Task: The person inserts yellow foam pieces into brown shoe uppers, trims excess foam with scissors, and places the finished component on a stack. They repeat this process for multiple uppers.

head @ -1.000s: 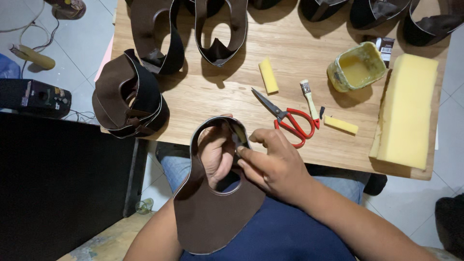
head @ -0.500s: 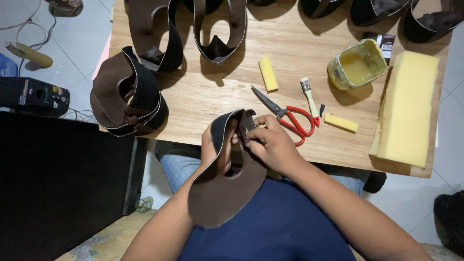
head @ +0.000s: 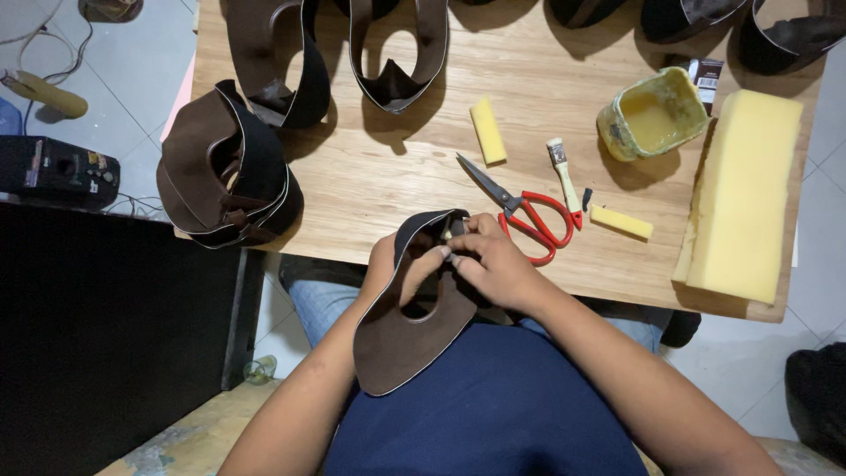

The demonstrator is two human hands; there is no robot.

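A dark brown leather shoe upper [head: 397, 344] with a pale edge and an oval opening is held over my lap at the table's near edge. My left hand [head: 407, 269] reaches through the opening and grips the piece from inside. My right hand [head: 493, 260] pinches its top edge, fingertips meeting those of the left. Red-handled scissors [head: 529, 216] lie on the wooden table [head: 388, 176] just right of my hands.
A stack of brown leather uppers [head: 225, 176] sits at the table's left edge, more uppers [head: 392, 53] along the back. A small brush [head: 564, 176], two yellow foam strips [head: 486, 130], a glue pot [head: 652, 115] and a big foam block [head: 745, 203] lie right.
The leather piece has been turned and tilted in my hands, its opening rotating left then back toward me. Both hands stay at its top edge.
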